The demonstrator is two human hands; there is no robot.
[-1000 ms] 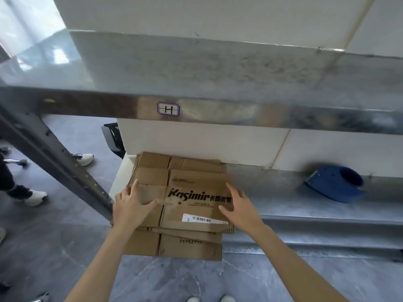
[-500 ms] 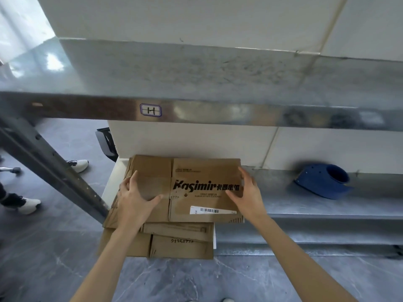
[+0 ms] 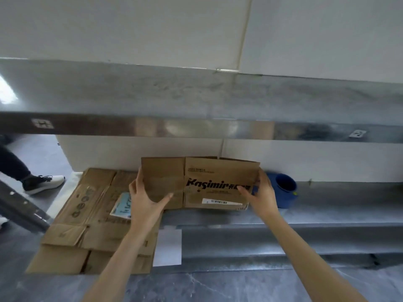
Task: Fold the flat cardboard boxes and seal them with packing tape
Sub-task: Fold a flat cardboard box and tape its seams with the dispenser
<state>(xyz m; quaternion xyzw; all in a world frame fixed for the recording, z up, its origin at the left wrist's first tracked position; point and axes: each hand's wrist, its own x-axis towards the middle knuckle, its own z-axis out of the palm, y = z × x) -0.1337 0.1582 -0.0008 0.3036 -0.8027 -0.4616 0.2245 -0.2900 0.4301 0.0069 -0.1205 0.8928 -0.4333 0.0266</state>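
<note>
We grip the flat Kasimir box [image 3: 196, 182] by its side edges, left hand [image 3: 145, 199] and right hand [image 3: 261, 195] with thumbs across its front, holding it upright over the lower shelf [image 3: 327, 214] beside the stack [image 3: 91, 214], likely to square it open.

The box [image 3: 200, 182] hides fingertips of the left hand [image 3: 146, 201] and right hand [image 3: 262, 197]; box and right hand cover part of the blue object [image 3: 284, 192]. The box's small print is illegible. The picture's edge cuts off a bystander [image 3: 41, 184].
</note>
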